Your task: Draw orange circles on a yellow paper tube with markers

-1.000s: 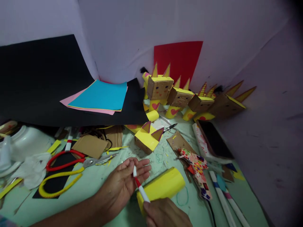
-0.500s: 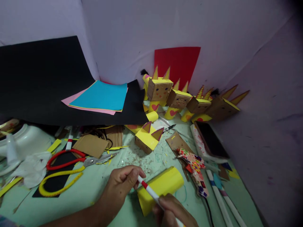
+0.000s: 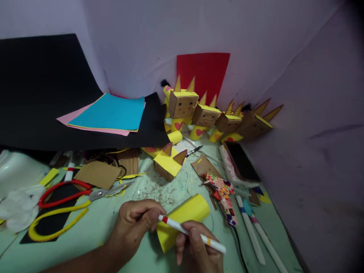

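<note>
A white marker (image 3: pixel 176 226) with a red band and an orange band slants across the front, over a yellow paper tube (image 3: pixel 196 208). My left hand (image 3: pixel 139 220) pinches the marker's red-banded end between thumb and fingers. Round the middle of its barrel, my right hand (image 3: pixel 196 242) is closed, and the far end sticks out to the right. The tube lies on its side on the table, partly covered by the marker and my right hand. Beyond it lies a box head (image 3: pixel 169 162) with a yellow top and two pointed ears.
Red-and-yellow scissors (image 3: pixel 96 195) lie at left beside cardboard pieces (image 3: pixel 98 174). A patterned glue gun (image 3: pixel 223 191) and several markers (image 3: pixel 250 229) are at right, near a phone (image 3: pixel 241 159). Several box-headed figures (image 3: pixel 183 104) line the wall. Blue paper (image 3: pixel 110 113) rests on black sheets.
The view has shifted, so most things sit further left. The marker lies at a flatter angle, and more of its rear end shows past my right hand. Both hands keep their hold.
</note>
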{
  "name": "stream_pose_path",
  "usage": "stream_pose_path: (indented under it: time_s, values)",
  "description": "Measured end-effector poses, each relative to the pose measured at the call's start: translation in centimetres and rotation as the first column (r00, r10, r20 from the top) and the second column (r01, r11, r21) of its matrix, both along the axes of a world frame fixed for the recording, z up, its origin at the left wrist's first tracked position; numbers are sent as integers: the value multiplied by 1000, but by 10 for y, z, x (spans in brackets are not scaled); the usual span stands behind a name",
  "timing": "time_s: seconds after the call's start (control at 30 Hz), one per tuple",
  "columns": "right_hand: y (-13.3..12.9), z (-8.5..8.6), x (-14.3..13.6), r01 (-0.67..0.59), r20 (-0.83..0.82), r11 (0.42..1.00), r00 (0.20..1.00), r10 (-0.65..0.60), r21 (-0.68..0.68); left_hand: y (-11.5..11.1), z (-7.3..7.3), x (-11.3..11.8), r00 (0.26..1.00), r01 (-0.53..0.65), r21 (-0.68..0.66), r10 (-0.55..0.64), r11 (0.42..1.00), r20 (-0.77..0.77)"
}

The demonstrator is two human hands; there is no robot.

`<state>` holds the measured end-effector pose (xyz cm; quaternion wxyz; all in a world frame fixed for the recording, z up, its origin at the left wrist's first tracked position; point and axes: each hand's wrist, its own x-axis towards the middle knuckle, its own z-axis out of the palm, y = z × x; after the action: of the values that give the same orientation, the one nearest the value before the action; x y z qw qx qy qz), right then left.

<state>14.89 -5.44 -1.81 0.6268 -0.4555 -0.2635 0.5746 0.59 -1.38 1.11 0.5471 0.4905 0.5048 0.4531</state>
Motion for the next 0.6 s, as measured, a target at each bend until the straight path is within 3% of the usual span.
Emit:
stream_pose_path:
  time_s: [0.13,0.27,0.4,0.6]
  values:
    - [0,0,-3,-23,72,1000,997,23,4,2,4,4,981,-21,-236,65,972,184]
    - [-1,1,-3,-32,249,981,968,-17,191,6,9,6,944,75,-396,62,915,323]
    - [-1,-3,-1,-62,310,924,949,-63,378,3,13,6,944,87,-369,43,925,328]
    - [-4,-12,2,-110,309,902,951,-27,417,-9,4,3,972,73,-216,-21,974,233]
